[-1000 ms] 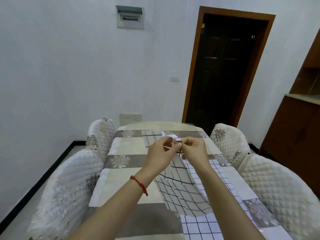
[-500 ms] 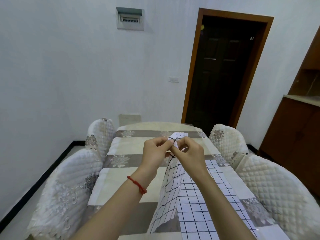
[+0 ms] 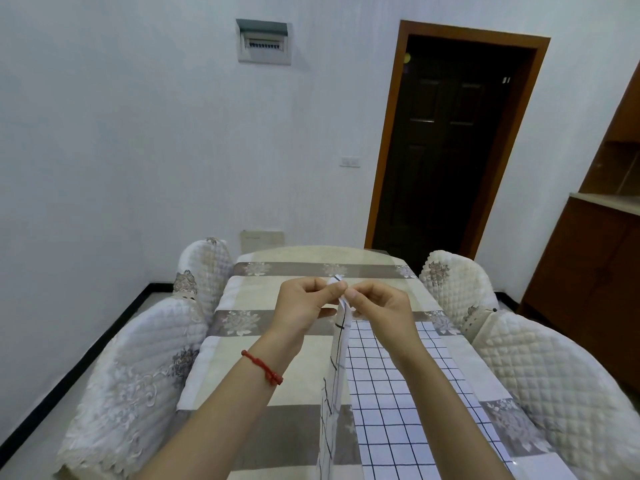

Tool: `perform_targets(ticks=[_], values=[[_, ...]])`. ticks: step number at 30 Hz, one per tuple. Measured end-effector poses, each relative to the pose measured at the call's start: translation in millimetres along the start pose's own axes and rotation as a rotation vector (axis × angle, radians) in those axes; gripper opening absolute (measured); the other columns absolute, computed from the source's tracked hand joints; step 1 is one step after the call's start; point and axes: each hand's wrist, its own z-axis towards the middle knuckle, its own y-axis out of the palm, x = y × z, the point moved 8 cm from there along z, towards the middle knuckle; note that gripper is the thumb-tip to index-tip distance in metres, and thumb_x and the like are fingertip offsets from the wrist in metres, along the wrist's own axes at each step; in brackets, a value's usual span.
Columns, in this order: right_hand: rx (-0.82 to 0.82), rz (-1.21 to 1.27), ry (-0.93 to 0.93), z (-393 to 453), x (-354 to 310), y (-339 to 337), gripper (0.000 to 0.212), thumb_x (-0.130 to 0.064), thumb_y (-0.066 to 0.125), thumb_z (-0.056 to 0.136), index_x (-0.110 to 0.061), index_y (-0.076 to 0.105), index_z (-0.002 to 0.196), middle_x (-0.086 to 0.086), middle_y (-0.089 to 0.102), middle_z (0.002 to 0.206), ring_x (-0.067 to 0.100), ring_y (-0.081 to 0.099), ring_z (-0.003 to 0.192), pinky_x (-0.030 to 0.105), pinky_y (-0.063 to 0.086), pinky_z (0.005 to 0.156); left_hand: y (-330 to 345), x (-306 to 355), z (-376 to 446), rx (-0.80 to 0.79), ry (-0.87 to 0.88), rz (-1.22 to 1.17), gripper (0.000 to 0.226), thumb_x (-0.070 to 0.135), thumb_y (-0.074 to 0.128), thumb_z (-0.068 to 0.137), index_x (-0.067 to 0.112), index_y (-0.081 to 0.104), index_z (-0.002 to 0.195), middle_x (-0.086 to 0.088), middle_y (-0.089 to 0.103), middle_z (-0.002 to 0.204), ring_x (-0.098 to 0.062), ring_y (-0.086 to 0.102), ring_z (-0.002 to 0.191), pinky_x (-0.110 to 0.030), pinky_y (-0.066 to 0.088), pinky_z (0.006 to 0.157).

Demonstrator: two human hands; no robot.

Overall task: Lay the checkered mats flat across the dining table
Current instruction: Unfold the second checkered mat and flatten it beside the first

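Together two hands (image 3: 304,306) (image 3: 381,308), two checkered mats (image 3: 334,393) (image 3: 391,393)

Bright, even, cool indoor light; shadows soft and faint; sharp focus throughout; wide-angle bending at the edges; dark doorway (image 3: 446,147).

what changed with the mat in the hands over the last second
The held checkered mat went from a draped sheet to hanging nearly edge-on. Both hands, left hand and right hand, keep pinching its top edge. The flat mat on the table stayed put.
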Motion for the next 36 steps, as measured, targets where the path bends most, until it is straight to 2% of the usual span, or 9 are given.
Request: perform_targets(ticks=[3, 6, 10, 14, 21, 26, 29, 32, 36], values=[[-0.043, 0.005, 0.010, -1.5, 1.8, 3.7, 0.014, -0.010, 0.063, 0.084, -0.015, 0.067, 0.072, 0.000, 0.065, 0.071, 0.003, 0.059, 0.064, 0.018, 0.049, 0.065, 0.3, -3.6, -1.2, -0.021, -0.026, -0.022, 0.031, 0.024, 0.075, 0.068, 0.019, 0.058, 0.042, -0.019, 0.065, 0.079, -0.027, 0.064, 0.076, -0.034, 0.055, 0.071], [-0.019, 0.075, 0.045, -1.0, 5.9, 2.5, 0.018, -0.007, 0.058, 0.087, -0.013, 0.064, 0.071, -0.003, 0.066, 0.068, 0.010, 0.061, 0.067, 0.023, 0.052, 0.067, -0.4, -4.3, -2.0, -0.048, -0.022, -0.064, 0.028, 0.031, 0.073, 0.060, 0.009, 0.056, 0.054, -0.019, 0.065, 0.079, -0.026, 0.064, 0.076, -0.038, 0.056, 0.074], [0.233, 0.186, 0.135, 3.0, 22.3, -28.1, 0.018, -0.009, 0.051, 0.092, -0.013, 0.061, 0.077, -0.002, 0.062, 0.073, 0.008, 0.058, 0.065, 0.016, 0.050, 0.058, -29.4, -8.6, 8.4, 0.073, -0.002, -0.069, 0.024, 0.013, 0.065, 0.082, 0.008, 0.053, 0.061, -0.009, 0.063, 0.071, -0.015, 0.063, 0.066, -0.023, 0.057, 0.059], [0.392, 0.062, 0.185, 6.2, 39.2, -56.9, 0.017, -0.016, 0.047, 0.095, -0.015, 0.058, 0.082, -0.001, 0.059, 0.070, 0.010, 0.053, 0.060, 0.021, 0.045, 0.056, -75.6, -22.2, 23.3, 0.291, -0.029, -0.018, 0.023, 0.009, 0.062, 0.085, 0.010, 0.051, 0.065, -0.008, 0.061, 0.072, -0.020, 0.059, 0.069, -0.020, 0.053, 0.050], [0.452, -0.196, 0.217, 20.9, 58.5, -84.7, 0.014, -0.018, 0.047, 0.094, -0.016, 0.056, 0.083, 0.004, 0.061, 0.082, 0.020, 0.058, 0.073, 0.039, 0.052, 0.071, -135.7, -26.5, 36.9, 0.476, -0.001, 0.159, 0.020, 0.008, 0.065, 0.082, 0.013, 0.056, 0.065, -0.004, 0.058, 0.068, -0.022, 0.055, 0.074, -0.034, 0.047, 0.067], [0.467, -0.323, 0.166, 31.0, 53.0, -113.2, 0.012, -0.017, 0.048, 0.093, -0.010, 0.057, 0.088, 0.001, 0.057, 0.080, 0.017, 0.053, 0.071, 0.029, 0.043, 0.066, -177.4, -19.8, 44.6, 0.544, 0.003, 0.319, 0.020, 0.007, 0.072, 0.075, 0.013, 0.060, 0.060, -0.001, 0.058, 0.064, -0.020, 0.053, 0.076, -0.022, 0.041, 0.061], [0.420, -0.351, 0.140, 42.6, 51.1, -110.0, 0.013, -0.018, 0.049, 0.092, -0.011, 0.058, 0.086, 0.004, 0.059, 0.085, 0.018, 0.054, 0.081, 0.029, 0.041, 0.069, -175.6, -26.3, 49.5, 0.560, -0.041, 0.468, 0.004, 0.003, 0.070, 0.076, 0.003, 0.069, 0.079, -0.015, 0.068, 0.086, -0.024, 0.059, 0.088, -0.026, 0.043, 0.072], [0.284, -0.355, 0.071, 54.3, 47.9, -86.9, 0.011, -0.015, 0.052, 0.091, -0.012, 0.058, 0.083, -0.001, 0.059, 0.078, 0.014, 0.053, 0.075, 0.023, 0.039, 0.062, -143.0, -37.8, 53.4, 0.537, -0.087, 0.606, 0.031, 0.010, 0.064, 0.082, 0.003, 0.061, 0.111, -0.020, 0.063, 0.111, -0.033, 0.060, 0.101, -0.034, 0.047, 0.083], [-0.054, -0.394, 0.023, 58.6, 43.9, -43.8, 0.017, -0.015, 0.056, 0.089, -0.021, 0.057, 0.073, -0.003, 0.060, 0.076, 0.012, 0.055, 0.074, 0.025, 0.042, 0.067, -67.5, -67.5, 59.3, 0.239, -0.152, 0.551, 0.039, 0.022, 0.063, 0.083, 0.010, 0.054, 0.119, -0.011, 0.063, 0.093, -0.028, 0.060, 0.088, -0.038, 0.050, 0.081]])
